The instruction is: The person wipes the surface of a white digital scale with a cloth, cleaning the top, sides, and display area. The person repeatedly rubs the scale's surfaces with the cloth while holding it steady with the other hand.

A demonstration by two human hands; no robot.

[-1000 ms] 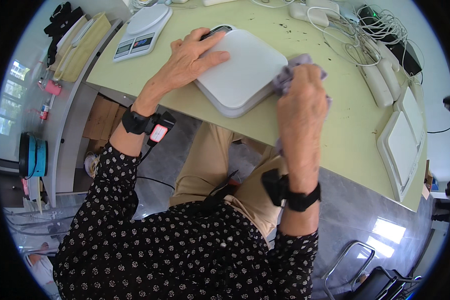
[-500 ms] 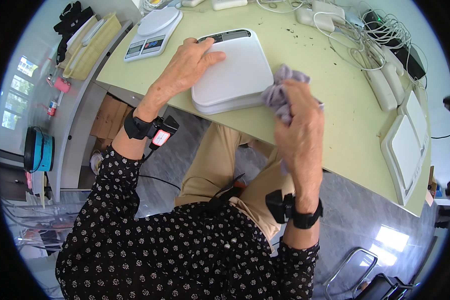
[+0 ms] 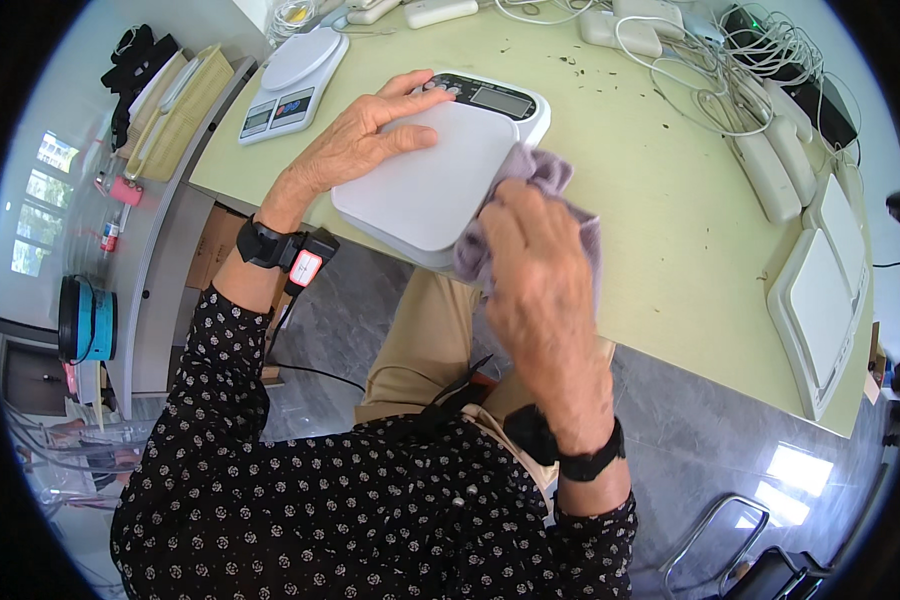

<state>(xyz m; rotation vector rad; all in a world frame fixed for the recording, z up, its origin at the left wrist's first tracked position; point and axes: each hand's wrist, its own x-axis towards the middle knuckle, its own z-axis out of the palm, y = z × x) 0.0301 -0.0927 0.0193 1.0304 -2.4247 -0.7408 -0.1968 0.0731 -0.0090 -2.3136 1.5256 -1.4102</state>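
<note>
A white digital kitchen scale [image 3: 438,180] lies turned at an angle on the table, its near corner at the front edge. Its dark panel with buttons and a small display faces the far right. My left hand [image 3: 375,135] rests on the scale's far left part, fingers stretched over the platform and the button panel. In my right hand [image 3: 540,260] is a bunched greyish-purple cloth [image 3: 585,240], pressed against the right side of the scale. Some of the cloth hangs loose beside the fingers.
Another white scale [image 3: 295,85] with a round platform stands at the far left of the pale green table [image 3: 660,270]. Tangled white cables [image 3: 770,65] and adapters lie at the far right. A flat white panel-like device [image 3: 820,300] sits along the right edge.
The scale has turned clockwise and shifted toward me, so its panel now points to the far right. My right hand and the cloth have moved left and nearer along its side.
</note>
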